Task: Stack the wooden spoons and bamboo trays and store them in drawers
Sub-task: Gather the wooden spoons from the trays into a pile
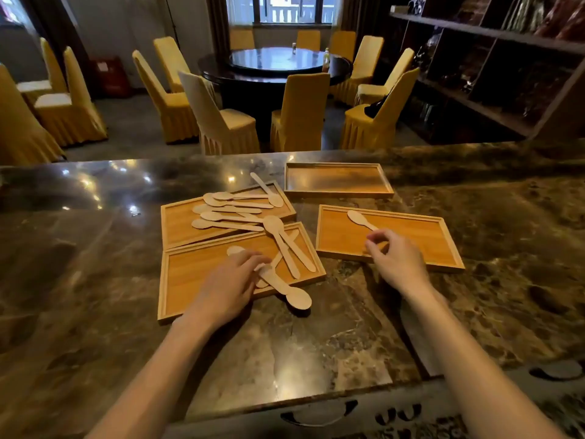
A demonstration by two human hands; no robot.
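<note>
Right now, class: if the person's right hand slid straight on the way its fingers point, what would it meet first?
The right hand points up-left over the near right tray. First in line is the lone wooden spoon, its handle probably already at the fingertips; contact is unclear.

Both hands reach over bamboo trays (443,245) strewn with wooden spoons (234,213).

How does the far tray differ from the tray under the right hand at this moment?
The far tray holds nothing; the right tray has one wooden spoon in it. The far tray lies untouched at the back of the counter; the right hand is over the right tray, fingers at the spoon's handle. The far tray sits square to the counter edge; the right tray is slightly turned. Both are rectangular, rimmed bamboo trays.
</note>
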